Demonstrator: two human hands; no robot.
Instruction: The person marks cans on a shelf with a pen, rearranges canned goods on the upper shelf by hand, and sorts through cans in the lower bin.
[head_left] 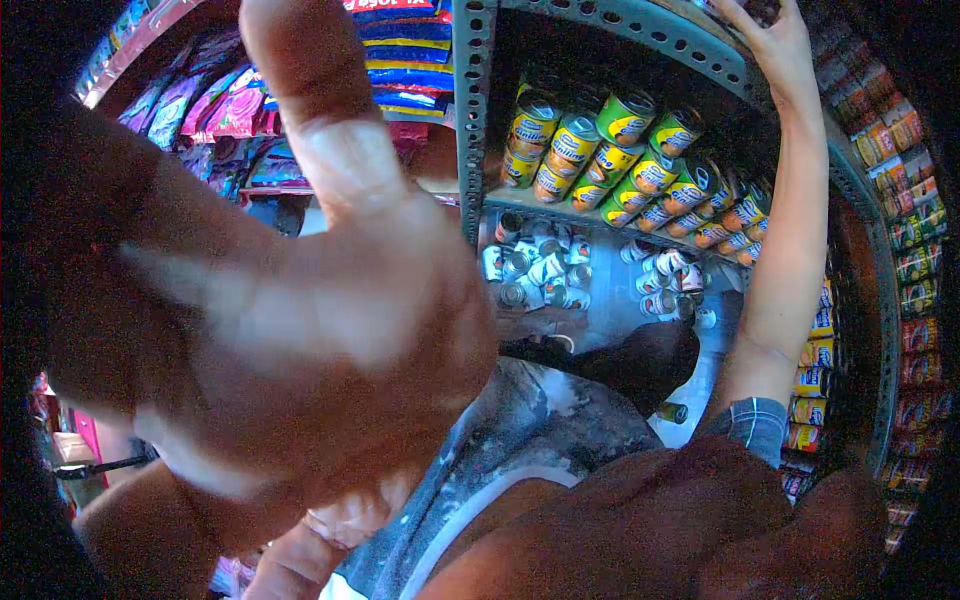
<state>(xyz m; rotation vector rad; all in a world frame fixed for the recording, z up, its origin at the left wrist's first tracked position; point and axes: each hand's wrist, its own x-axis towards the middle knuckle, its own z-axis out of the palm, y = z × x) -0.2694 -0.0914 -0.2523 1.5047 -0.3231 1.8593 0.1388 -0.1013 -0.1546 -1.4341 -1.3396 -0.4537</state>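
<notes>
My left hand [330, 290] fills the left half of the head view, very close to the lens and blurred. One digit points straight up and the palm side shows; nothing visible is in it. My right arm reaches far up on the right, and my right hand [775, 45] is cut off by the top edge. Its visible fingers are apart at the shelf's metal beam [690, 45]; something dark beside them is too cropped to name. Below the beam stand stacked cans with yellow-and-green labels [655, 172].
White-labelled cans [548, 268] sit lower down, behind the stack. Pink and blue packets [240, 105] fill shelves on the left. More tins [915, 265] line the far right. A perforated upright [470, 120] divides the shelving. A blurred skin-coloured shape [650, 530] covers the lower right.
</notes>
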